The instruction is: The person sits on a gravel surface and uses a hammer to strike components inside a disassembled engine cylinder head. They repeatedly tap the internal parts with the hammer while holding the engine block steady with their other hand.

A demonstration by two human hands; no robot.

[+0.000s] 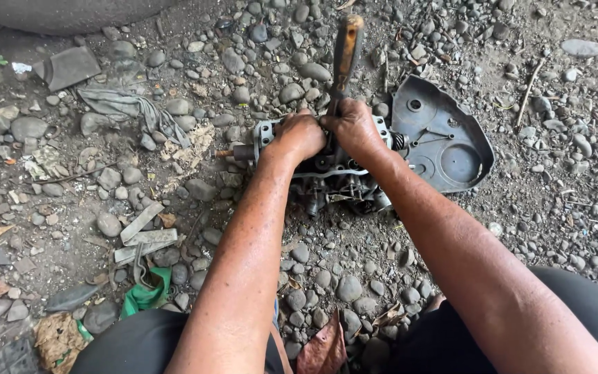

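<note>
A greasy metal engine part (333, 181) lies on the stony ground at the middle of the view. My left hand (297, 136) is closed on its top left side, pressing down. My right hand (354, 127) grips the lower end of a tool with a worn wooden handle (346, 52) that stands nearly upright, its tip hidden between my hands against the engine part. A short shaft (235, 153) sticks out of the part to the left.
A dark grey metal engine cover (451, 142) lies flat just right of the part. A grey rag (129, 105) lies at upper left, a green scrap (148, 294) by my left knee. Pebbles, flat debris strips (143, 235) and dry leaves lie all around.
</note>
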